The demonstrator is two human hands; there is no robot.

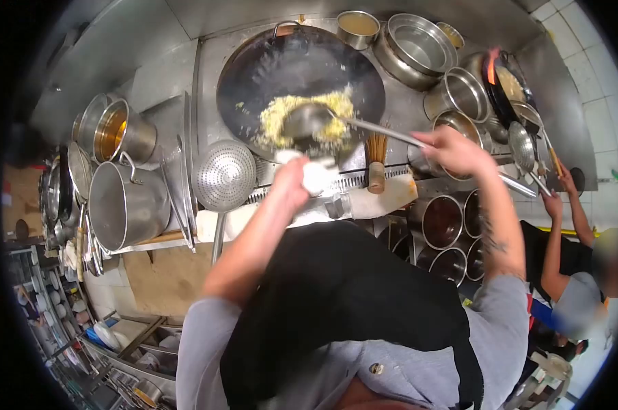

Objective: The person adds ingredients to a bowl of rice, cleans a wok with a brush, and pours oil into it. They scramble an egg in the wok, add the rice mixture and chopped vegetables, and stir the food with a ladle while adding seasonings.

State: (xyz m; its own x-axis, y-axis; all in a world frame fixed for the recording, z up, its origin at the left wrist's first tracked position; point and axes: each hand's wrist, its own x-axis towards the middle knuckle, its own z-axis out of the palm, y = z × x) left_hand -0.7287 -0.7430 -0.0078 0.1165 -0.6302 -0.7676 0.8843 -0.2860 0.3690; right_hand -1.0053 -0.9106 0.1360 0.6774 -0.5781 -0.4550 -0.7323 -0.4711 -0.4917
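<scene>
A large dark wok (295,61) holds yellow and white food (279,117) in small pieces. My right hand (456,150) is closed around the handle of a metal ladle (310,121), whose bowl lies among the food. At the wok's near edge, my left hand (292,181) is closed on a white cloth (317,176), somewhat blurred by motion. Just right of the cloth stands a bamboo brush (376,167). A round perforated skimmer (224,175) lies left of my left hand.
Metal pots (128,205) stand at the left, and bowls of liquid (358,27) behind the wok. More pots (466,96) and sauce containers (441,222) are at the right. A co-worker (575,273) at the far right holds utensils over another wok (503,85).
</scene>
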